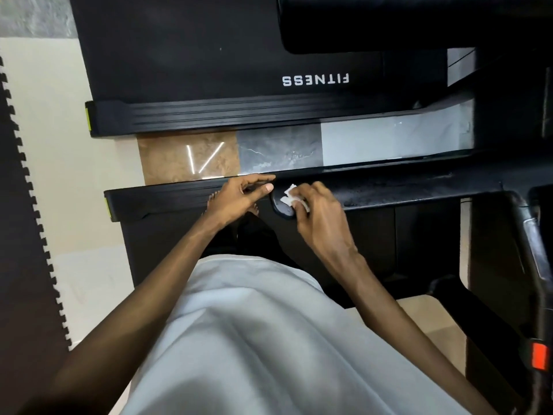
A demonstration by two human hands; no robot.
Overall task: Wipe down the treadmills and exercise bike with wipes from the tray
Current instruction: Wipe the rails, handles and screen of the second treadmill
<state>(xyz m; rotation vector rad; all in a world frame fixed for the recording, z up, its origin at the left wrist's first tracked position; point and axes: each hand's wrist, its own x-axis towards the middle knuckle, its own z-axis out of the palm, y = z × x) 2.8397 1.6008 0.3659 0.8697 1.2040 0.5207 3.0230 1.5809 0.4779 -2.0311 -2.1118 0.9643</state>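
A: Treadmills first: how many are there?

B: Two, both black. The far treadmill (209, 55), its belt lettered FITNESS, lies beyond the long, dusty black handrail (389, 193). The near treadmill (164, 200) lies under that handrail and on the near side of it. A strip of tiled floor (278, 151) shows just beyond the handrail, between the two machines.

A: And the hands?

B: Two, both bare, both at the handrail's rounded end. The right hand (317, 217) has its fingers curled over that end, pinching the wipe and pressing it onto the black surface. The left hand (236, 199) is just beside the end, on the side away from the rail. It is loosely spread and holds nothing, with the forefinger stretched out along the handrail's far edge and the thumb pointing at the wipe. Whether that forefinger touches the edge, I cannot tell.

A: Wipes?

B: One crumpled white wipe (288, 199) sits on the handrail's rounded end, half covered by the right fingers.
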